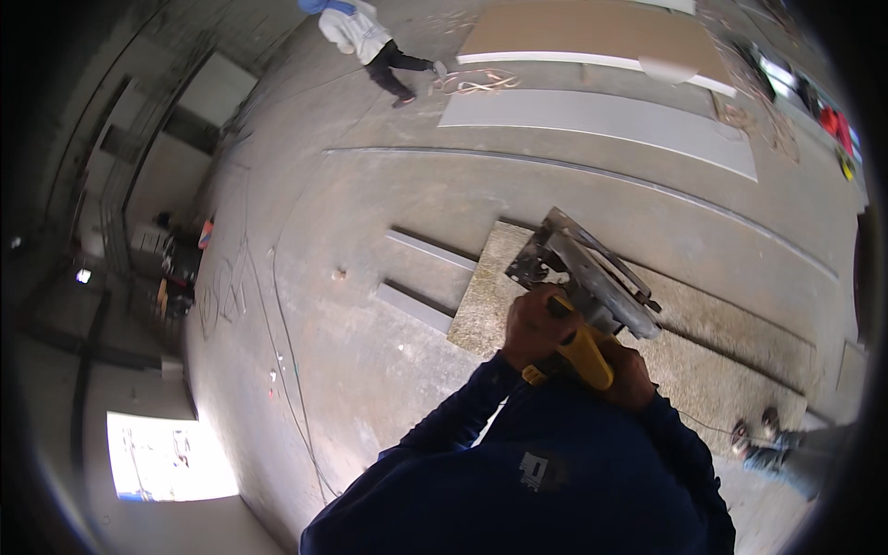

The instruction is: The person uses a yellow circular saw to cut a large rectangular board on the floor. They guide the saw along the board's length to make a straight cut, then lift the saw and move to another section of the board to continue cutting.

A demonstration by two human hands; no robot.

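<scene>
My left hand (541, 324) is closed round a handle of a yellow and black power saw (585, 361) with a dark metal base plate and guard, held in front of my body. My right hand (629, 375) grips the saw's body lower on the right, its fingers partly hidden behind the tool. Below the saw lies a mottled tan board (476, 305) across grey metal channels (425, 247) that stick out to the left on the concrete floor. A cord runs from the saw toward the lower right.
A person (365, 42) in a white top walks at the back. Another person's legs (786, 462) stand at the right. Large panels (597, 129) and a long thin rail (583, 168) lie beyond the board. Cords (291, 361) cross the floor at left.
</scene>
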